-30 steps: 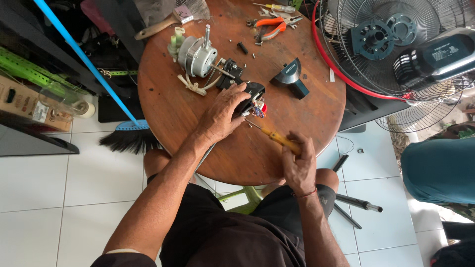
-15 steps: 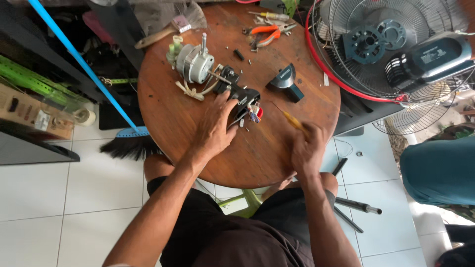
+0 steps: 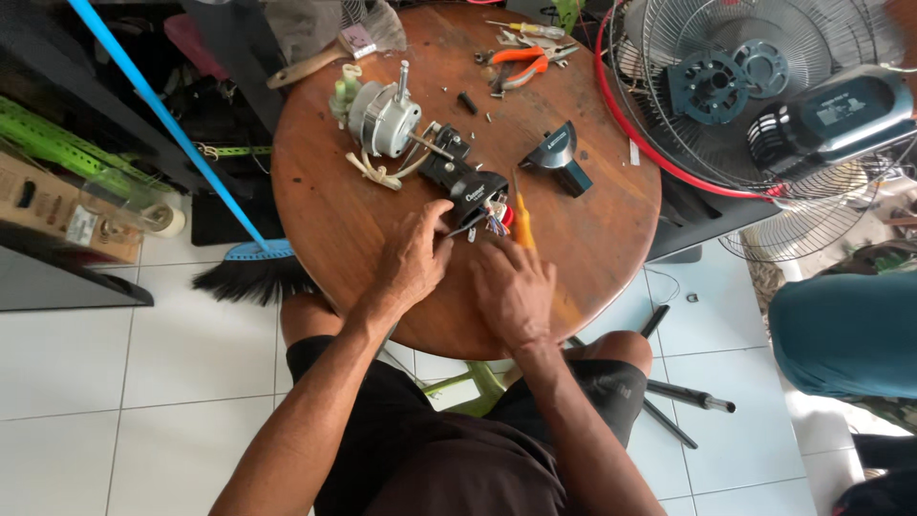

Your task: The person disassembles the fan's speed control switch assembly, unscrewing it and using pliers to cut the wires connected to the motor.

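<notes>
My left hand (image 3: 413, 260) rests on the round wooden table (image 3: 334, 220), its fingers bent and pinching the near end of the black switch housing (image 3: 465, 183), which lies just beyond my fingertips at about one o'clock. My right hand (image 3: 516, 287) lies beside it, fingers curled round the yellow-handled screwdriver (image 3: 522, 222), whose shaft points to twelve o'clock and meets the coloured wires (image 3: 495, 224) at the housing's near edge. The housing sits at the table's middle, joined by pale leads to the grey fan motor (image 3: 382, 117) at eleven o'clock. A black wedge-shaped cover (image 3: 557, 158) lies at two o'clock, orange pliers (image 3: 521, 63) farther off at twelve.
</notes>
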